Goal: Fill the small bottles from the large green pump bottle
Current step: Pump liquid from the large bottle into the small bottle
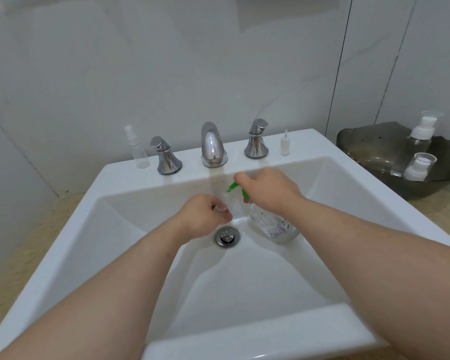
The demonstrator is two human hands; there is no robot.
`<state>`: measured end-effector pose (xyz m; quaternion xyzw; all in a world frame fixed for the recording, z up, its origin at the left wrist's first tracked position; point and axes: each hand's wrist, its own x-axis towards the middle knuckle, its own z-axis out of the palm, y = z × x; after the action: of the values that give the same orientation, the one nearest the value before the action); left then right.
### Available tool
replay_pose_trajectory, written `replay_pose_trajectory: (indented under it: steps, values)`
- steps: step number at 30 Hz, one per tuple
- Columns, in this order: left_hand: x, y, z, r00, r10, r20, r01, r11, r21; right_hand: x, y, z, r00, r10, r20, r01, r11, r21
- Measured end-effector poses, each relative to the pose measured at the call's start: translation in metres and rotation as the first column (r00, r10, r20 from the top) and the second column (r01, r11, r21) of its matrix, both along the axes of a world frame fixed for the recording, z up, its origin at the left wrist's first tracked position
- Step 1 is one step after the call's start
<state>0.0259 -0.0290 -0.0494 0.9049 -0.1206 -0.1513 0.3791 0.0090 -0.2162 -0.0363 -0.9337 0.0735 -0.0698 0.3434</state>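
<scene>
Two hands are engaged over the white sink basin [304, 141], in which the work is being done. To the right of the basin, a dark bowl [369, 152] is noted, in which two small pump-capped bottles [421, 136] are lying.

The large pump bottle [273, 224] is held tilted inside the basin, just right of the drain [227, 237]; its clear body is seen to bear purple handwriting. The right hand [268, 188] is closed over its neck and the green pump head [233, 187], with the fingers curled round. The left hand [205, 216] is clenched about a small clear bottle [224, 200], most of which is hidden in the fist. The bottle's mouth is presented just below the green nozzle. Whether liquid is passing cannot be told, the area being blurred.

On the sink deck, a small spray bottle [138, 152] is stood left of the taps and a white pump insert [285, 144] to their right.

The step in hand is judged to be the filling of the held bottle. A steady press of the pump is called for next, with nozzle and mouth kept aligned. The insert is presumed to belong to this bottle and will be needed afterwards.
</scene>
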Motion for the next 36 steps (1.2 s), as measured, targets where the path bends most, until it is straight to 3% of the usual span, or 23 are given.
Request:
replay_pose_trajectory:
  steps: [36]
  values:
    - [0.0002, -0.0016, -0.0013, 1.0, -0.019, 0.018, 0.019, 1.0, 0.0, -0.0001, 0.0004, 0.0018, 1.0, -0.014, 0.012, 0.014, 1.0, 0.002]
